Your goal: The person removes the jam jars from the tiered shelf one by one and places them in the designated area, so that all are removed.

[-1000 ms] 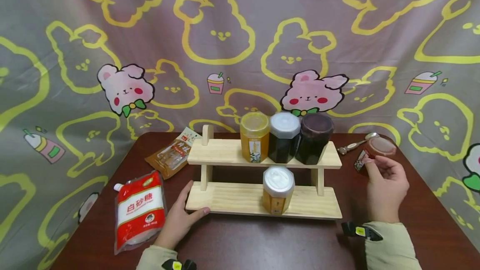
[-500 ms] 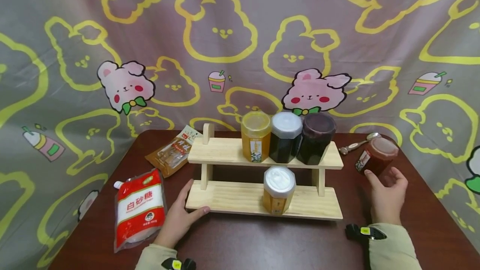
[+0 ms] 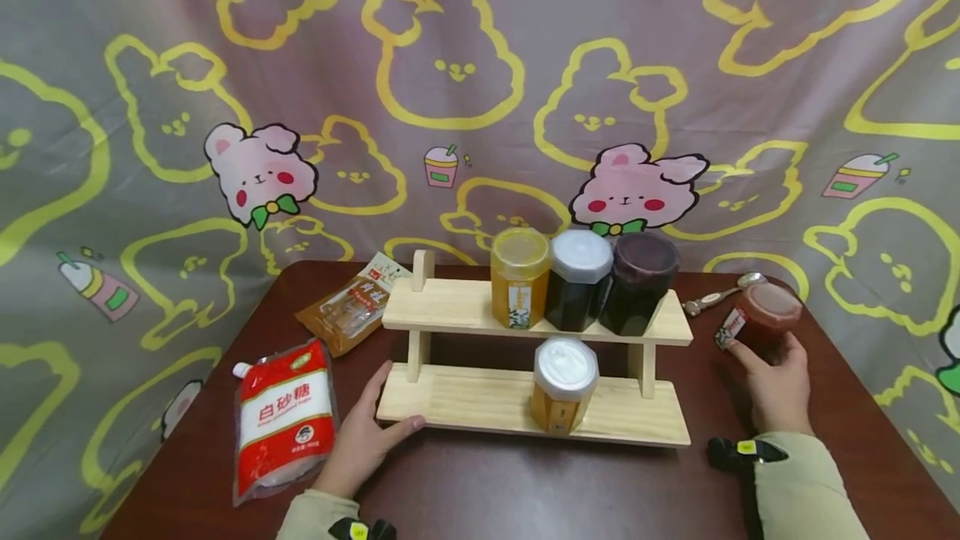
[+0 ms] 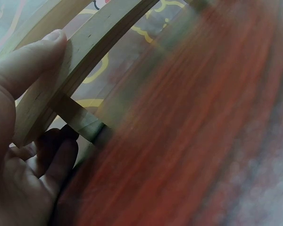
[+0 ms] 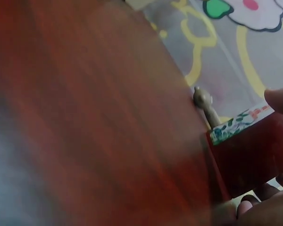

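My left hand (image 3: 367, 433) grips the left end of a two-tier wooden rack (image 3: 465, 397). In the left wrist view, the thumb (image 4: 42, 59) lies along the board and the other fingers curl below it. My right hand (image 3: 780, 386) holds a jar of dark red contents (image 3: 767, 315) low on its body, right of the rack. The right wrist view shows this red jar (image 5: 254, 150) between thumb and fingers, with its patterned label showing. On the upper tier stand a yellow jar (image 3: 520, 277), a dark jar with a white lid (image 3: 577, 294) and a dark purple jar (image 3: 637, 290).
An amber jar with a white lid (image 3: 564, 390) stands on the lower tier. A red-and-white sugar pouch (image 3: 285, 419) and a brown packet (image 3: 352, 307) lie left of the rack. Behind the red jar lies a spoon (image 3: 712, 298). A patterned cloth (image 3: 480, 107) hangs behind the table.
My right hand has gone from the red jar's upper part, through a looser pose beside it, to a hold low on its body. The left hand stays on the rack.
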Demonstrator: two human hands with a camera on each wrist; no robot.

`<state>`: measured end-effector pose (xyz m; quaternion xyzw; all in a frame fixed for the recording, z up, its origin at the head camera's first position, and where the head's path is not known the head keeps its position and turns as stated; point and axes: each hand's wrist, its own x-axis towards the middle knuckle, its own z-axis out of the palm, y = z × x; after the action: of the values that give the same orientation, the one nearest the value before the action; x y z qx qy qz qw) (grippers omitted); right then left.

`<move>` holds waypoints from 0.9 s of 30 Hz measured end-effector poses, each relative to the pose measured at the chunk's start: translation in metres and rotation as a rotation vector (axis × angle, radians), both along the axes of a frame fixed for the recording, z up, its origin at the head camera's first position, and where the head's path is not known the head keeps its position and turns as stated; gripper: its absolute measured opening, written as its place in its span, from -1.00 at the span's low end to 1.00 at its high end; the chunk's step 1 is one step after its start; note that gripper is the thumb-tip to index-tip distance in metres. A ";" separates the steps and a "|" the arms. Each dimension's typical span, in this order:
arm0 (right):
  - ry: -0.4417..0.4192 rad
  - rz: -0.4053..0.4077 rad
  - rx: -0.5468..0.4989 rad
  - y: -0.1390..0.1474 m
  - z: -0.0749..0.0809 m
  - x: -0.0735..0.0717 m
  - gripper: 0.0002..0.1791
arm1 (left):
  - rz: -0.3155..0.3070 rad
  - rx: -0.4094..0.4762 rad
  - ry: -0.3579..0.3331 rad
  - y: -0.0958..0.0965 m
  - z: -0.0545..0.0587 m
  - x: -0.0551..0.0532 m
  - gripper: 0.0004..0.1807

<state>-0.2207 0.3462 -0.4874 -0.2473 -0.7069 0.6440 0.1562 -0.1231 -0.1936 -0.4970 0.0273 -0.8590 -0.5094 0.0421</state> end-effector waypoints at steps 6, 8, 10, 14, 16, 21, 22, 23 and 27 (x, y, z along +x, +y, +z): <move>-0.133 0.028 0.174 0.016 0.002 -0.012 -0.04 | 0.000 -0.002 -0.012 0.002 0.001 -0.001 0.17; -0.146 0.040 0.226 0.019 0.003 -0.014 0.00 | 0.002 -0.001 -0.014 0.002 0.001 -0.002 0.17; -0.149 0.048 0.257 0.020 0.002 -0.015 -0.01 | -0.001 -0.001 -0.010 0.002 0.000 -0.002 0.17; -0.153 0.049 0.266 0.019 0.001 -0.012 0.02 | -0.007 -0.007 -0.009 0.001 0.000 -0.002 0.16; -0.158 0.049 0.272 0.018 0.001 -0.010 0.04 | -0.006 -0.010 -0.014 0.001 -0.001 -0.002 0.17; -0.175 0.068 0.319 0.012 0.000 0.000 0.10 | -0.003 -0.013 -0.013 0.001 -0.001 -0.001 0.16; -0.176 0.071 0.322 0.011 0.000 0.003 0.11 | -0.004 -0.012 -0.012 0.001 -0.001 -0.001 0.16; -0.175 0.074 0.319 0.010 0.000 0.005 0.12 | -0.004 -0.012 -0.011 0.000 -0.001 -0.001 0.16; -0.169 0.078 0.310 0.005 0.000 0.012 0.14 | 0.002 -0.008 -0.018 0.000 0.002 0.000 0.16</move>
<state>-0.2084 0.3512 -0.4871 -0.2459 -0.8174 0.5097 0.1076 -0.1234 -0.1938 -0.4955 0.0323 -0.8613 -0.5058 0.0349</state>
